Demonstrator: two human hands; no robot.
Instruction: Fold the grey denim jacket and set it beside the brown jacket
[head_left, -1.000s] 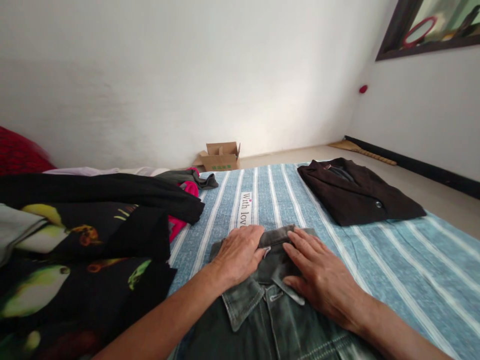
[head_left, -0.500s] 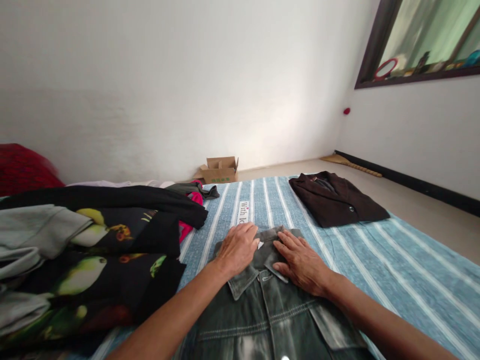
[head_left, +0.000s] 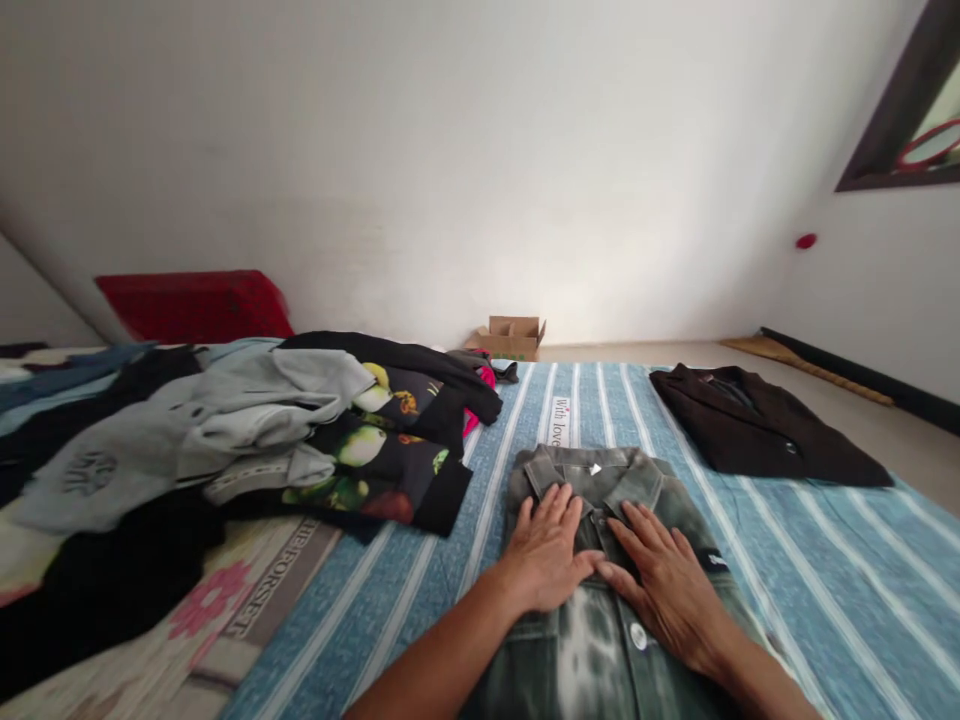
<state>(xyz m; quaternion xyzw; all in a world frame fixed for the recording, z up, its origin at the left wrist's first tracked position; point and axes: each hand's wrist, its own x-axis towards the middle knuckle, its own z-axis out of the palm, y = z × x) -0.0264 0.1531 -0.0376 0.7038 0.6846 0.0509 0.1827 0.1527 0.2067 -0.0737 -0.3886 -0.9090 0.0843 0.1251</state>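
Washed grey-green denim lies under the spread fingers of a person's left hand and right hand. Both are open and pressed flat, gripping nothing, their fingertips nearly meeting just below the collar of a denim jacket. A metal snap button shows beside the right hand. The jacket lies face up on a blue-and-white striped mattress cover, its collar pointing away from the person. It looks fairly heavy and stiff, a cloth likely to stay where it is laid (its hem runs out of view, so this is only a fair guess). The collar edge and shoulder seams seem the firmest places to take hold. To the right lies a dark brown jacket, laid flat. To the left, a black fruit-print garment and a grey sweatshirt sit heaped beside floral bedding. Farther off, a cardboard box stands by the wall, near a red cushion.
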